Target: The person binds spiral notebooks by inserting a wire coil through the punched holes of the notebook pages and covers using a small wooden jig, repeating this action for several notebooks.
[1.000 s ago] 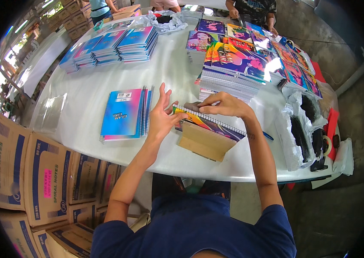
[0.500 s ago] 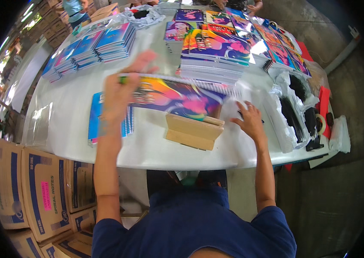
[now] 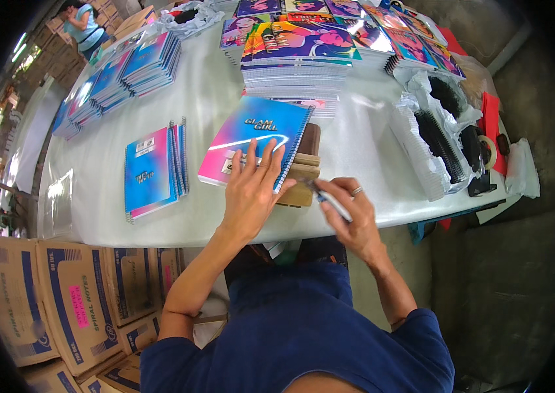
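Observation:
A blue-and-pink spiral notebook (image 3: 245,134) leans slantwise on a small wooden block stand (image 3: 307,160), its coil edge toward the right. My left hand (image 3: 251,187) rests across the lower part of the cover, fingers spread flat and the thumb by the coil's near end. Closed in my right hand (image 3: 353,219) is a plier-like hand tool (image 3: 334,205) with a pale handle; its dark tip is close to that coil end. Whether the tip touches the wire, I cannot tell. To the left lies a small pile of matching notebooks (image 3: 150,170).
Tall stacks of colourful notebooks (image 3: 297,59) stand beyond the block, and blue-pink stacks (image 3: 150,62) at the far left. Wrapped trays of black coils (image 3: 435,141) and a tape roll (image 3: 487,152) lie at right. Cartons (image 3: 71,295) stand lower left; a person (image 3: 82,27) is behind.
My left hand has come down from holding a notebook with a yellow-and-purple side showing; a blue-and-pink cover now faces up on the block. My right hand has moved left and nearer with the tool.

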{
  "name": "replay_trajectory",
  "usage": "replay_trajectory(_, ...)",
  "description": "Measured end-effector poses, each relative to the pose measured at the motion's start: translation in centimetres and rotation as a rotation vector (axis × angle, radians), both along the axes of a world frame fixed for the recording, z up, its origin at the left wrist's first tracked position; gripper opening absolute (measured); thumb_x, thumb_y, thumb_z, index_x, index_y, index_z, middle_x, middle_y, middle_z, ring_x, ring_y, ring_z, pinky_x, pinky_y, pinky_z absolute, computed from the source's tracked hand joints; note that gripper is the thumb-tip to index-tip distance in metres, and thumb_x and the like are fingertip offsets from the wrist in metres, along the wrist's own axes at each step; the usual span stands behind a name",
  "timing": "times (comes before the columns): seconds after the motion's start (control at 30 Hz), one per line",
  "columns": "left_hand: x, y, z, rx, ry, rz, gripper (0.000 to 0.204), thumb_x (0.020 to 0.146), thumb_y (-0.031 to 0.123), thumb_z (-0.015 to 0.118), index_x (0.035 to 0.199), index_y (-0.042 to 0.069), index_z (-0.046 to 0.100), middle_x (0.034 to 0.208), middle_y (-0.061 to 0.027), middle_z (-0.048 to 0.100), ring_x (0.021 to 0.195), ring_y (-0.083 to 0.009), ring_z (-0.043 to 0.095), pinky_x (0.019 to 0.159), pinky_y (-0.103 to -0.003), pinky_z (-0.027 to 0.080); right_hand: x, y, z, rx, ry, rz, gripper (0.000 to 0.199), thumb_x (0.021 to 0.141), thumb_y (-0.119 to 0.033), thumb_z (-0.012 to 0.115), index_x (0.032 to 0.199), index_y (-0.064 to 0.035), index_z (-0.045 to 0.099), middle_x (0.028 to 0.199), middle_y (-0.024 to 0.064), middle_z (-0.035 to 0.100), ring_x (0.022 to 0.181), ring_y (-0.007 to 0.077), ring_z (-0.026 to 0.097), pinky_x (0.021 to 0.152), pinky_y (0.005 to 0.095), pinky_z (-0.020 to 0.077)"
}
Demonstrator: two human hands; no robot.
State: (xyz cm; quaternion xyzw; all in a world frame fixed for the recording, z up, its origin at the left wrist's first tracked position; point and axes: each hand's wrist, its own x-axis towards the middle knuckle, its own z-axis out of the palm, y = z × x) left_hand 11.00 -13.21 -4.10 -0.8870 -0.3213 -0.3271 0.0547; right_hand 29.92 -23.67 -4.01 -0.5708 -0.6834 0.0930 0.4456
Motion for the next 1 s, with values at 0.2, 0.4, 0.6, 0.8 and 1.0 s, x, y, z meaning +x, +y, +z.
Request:
replay_trajectory(0.2,0.6,-0.5,0.2,-0.064,-0.021,0.033,0.070,0.073,0.010,0.076,0.136,0.004,0.047,0.137,-0.0125,0.052,0.128,-0.0382,0.046,0.103,-0.052,0.036,-1.9,0.0,0.2,0.031,0.002,0.051,0.036,0.082,-0.013,0.069,0.117,-0.0077,0.064,0.101,0.0176,0.059,0.089,0.0290,0.061,0.073,0.0378,0.0524)
replay_trajectory(0.4,0.2,-0.3,-0.5,-0.004,-0.049,0.060,0.063,0.076,0.015,0.074,0.134,0.006,0.051,0.134,-0.0103,0.055,0.127,-0.0359,0.048,0.101,-0.052,0.037,-1.2,0.7,2.4,-0.699,0.635,0.338,0.026,0.094,-0.016,0.058,0.115,-0.0017,0.063,0.083,0.0121,0.063,0.076,0.0145,0.059,0.067,0.0305,0.0501)
replay_trajectory(0.6,-3.8,3.5,2.4,0.011,-0.134,0.101,0.058,0.080,0.019,0.071,0.134,0.011,0.052,0.134,-0.0073,0.056,0.118,-0.0313,0.056,0.098,-0.049,0.041,1.5,3.1,3.5,-0.385,0.422,0.398,0.026,0.097,-0.016,0.054,0.114,0.0005,0.064,0.084,0.0092,0.062,0.074,0.0126,0.056,0.067,0.0283,0.0485)
replay_trajectory(0.8,-12.9,5.9,7.5,-0.060,-0.411,0.247,0.062,0.078,0.014,0.071,0.136,0.017,0.051,0.137,-0.0047,0.053,0.121,-0.0257,0.055,0.098,-0.046,0.043,9.6,6.7,-3.2,-0.170,-0.239,-0.198,0.025,0.089,-0.014,0.063,0.111,-0.0049,0.067,0.098,0.0145,0.062,0.082,0.0281,0.059,0.075,0.0344,0.0480)
replay_trajectory(1.0,-22.9,6.8,-0.2,-0.420,-0.170,0.193,0.071,0.074,0.022,0.075,0.139,0.019,0.048,0.145,-0.0038,0.046,0.140,-0.0313,0.031,0.114,-0.050,0.020,15.3,10.9,-6.2,0.193,-0.364,-0.190,0.023,0.087,-0.016,0.066,0.107,-0.0061,0.068,0.106,0.0157,0.062,0.097,0.0310,0.060,0.081,0.0382,0.0471)
